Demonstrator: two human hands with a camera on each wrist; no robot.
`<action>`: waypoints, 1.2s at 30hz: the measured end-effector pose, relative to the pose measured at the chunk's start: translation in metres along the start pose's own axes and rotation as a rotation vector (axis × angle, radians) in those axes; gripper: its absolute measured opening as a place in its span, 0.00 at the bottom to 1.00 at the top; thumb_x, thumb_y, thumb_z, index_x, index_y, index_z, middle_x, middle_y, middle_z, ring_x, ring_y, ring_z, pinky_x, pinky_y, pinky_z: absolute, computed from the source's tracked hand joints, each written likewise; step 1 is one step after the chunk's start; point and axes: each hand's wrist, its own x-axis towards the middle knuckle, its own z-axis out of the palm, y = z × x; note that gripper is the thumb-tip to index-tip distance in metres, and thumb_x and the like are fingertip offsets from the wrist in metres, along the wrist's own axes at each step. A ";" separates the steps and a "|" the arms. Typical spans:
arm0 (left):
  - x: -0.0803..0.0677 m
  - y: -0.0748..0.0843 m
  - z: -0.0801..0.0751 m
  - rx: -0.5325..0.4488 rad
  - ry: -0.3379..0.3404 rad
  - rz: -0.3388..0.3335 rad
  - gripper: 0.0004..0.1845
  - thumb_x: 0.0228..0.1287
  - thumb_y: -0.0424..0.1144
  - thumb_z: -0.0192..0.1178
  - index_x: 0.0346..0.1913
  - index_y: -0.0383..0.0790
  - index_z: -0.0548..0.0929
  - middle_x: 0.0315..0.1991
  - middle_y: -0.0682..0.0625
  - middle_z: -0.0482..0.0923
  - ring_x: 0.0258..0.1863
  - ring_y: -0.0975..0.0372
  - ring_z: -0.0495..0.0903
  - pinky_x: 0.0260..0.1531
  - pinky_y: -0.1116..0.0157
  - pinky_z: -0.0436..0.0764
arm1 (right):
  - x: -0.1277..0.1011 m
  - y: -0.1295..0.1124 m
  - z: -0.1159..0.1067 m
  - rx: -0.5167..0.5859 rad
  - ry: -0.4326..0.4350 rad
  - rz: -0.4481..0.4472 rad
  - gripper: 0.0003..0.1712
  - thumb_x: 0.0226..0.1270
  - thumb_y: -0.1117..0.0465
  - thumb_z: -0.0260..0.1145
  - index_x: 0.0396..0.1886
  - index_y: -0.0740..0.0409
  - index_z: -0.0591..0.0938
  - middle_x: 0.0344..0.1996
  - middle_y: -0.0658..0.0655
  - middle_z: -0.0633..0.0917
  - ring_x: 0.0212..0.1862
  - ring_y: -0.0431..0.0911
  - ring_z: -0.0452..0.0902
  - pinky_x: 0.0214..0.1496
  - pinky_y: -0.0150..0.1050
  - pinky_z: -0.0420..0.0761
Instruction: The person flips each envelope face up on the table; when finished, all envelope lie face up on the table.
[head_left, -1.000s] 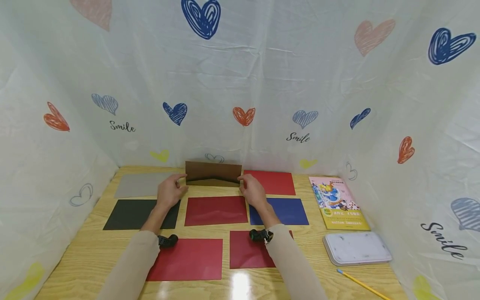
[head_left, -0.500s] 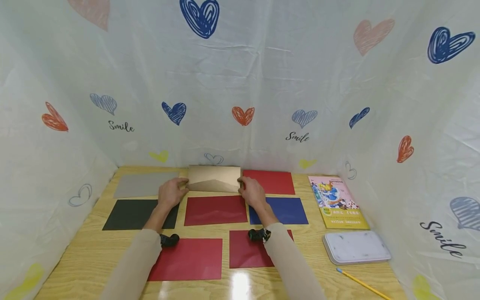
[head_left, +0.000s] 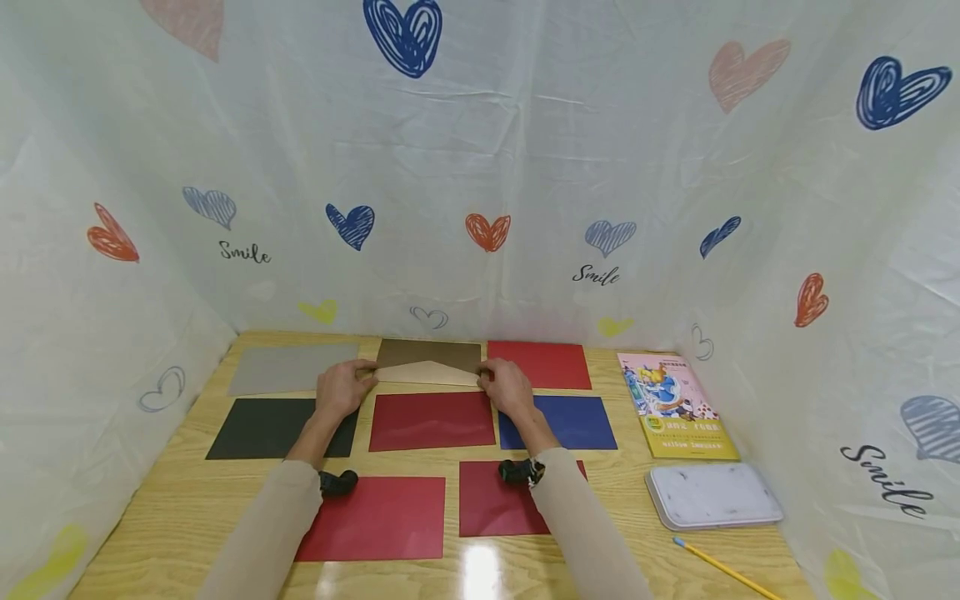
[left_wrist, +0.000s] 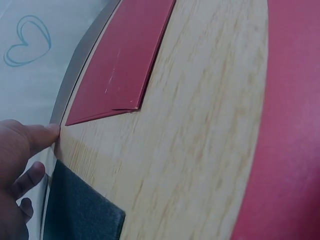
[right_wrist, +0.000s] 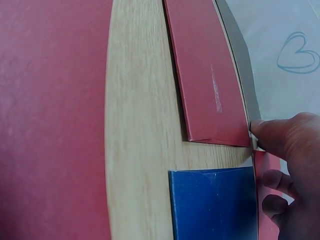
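At the back middle of the table is a brown envelope (head_left: 429, 353) with a pale, pointed flap (head_left: 429, 372) along its near side. My left hand (head_left: 342, 390) pinches its left end. The right hand (head_left: 507, 388) pinches the opposite end, its thumb and index finger at the edge. In both wrist views only a narrow strip of the envelope shows behind a red envelope (head_left: 432, 421). The left hand is also close to a grey sheet-like envelope (head_left: 281, 368) and a dark green one (head_left: 258, 428). Near the right hand lie a bright red envelope (head_left: 547, 365) and a blue one (head_left: 573, 422).
Two more red envelopes, one at the front left (head_left: 390, 518) and one at the front right (head_left: 495, 500), lie under the forearms. On the right are a picture book (head_left: 678, 406), a white tin case (head_left: 714, 497) and a yellow pencil (head_left: 723, 567). A heart-printed curtain (head_left: 420, 167) encloses the table.
The brown envelope stood raised with its dark face showing, then its pale gold face was tilted up. Now it lies lower, nearly flat. Both hands have stayed at its ends with small shifts.
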 end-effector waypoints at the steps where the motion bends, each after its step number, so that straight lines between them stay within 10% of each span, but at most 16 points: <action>1: 0.000 0.000 0.000 -0.005 -0.001 -0.001 0.17 0.68 0.42 0.66 0.57 0.42 0.86 0.47 0.40 0.87 0.22 0.57 0.75 0.24 0.61 0.69 | 0.000 0.000 0.000 0.004 0.000 0.000 0.14 0.69 0.56 0.69 0.53 0.46 0.87 0.52 0.51 0.86 0.52 0.49 0.80 0.50 0.47 0.80; 36: -0.009 0.006 -0.003 0.016 0.008 0.036 0.18 0.69 0.43 0.64 0.57 0.39 0.86 0.53 0.40 0.85 0.47 0.43 0.82 0.39 0.48 0.74 | -0.003 0.001 -0.003 0.073 -0.017 -0.025 0.15 0.71 0.58 0.67 0.56 0.48 0.86 0.48 0.51 0.87 0.48 0.48 0.81 0.46 0.46 0.80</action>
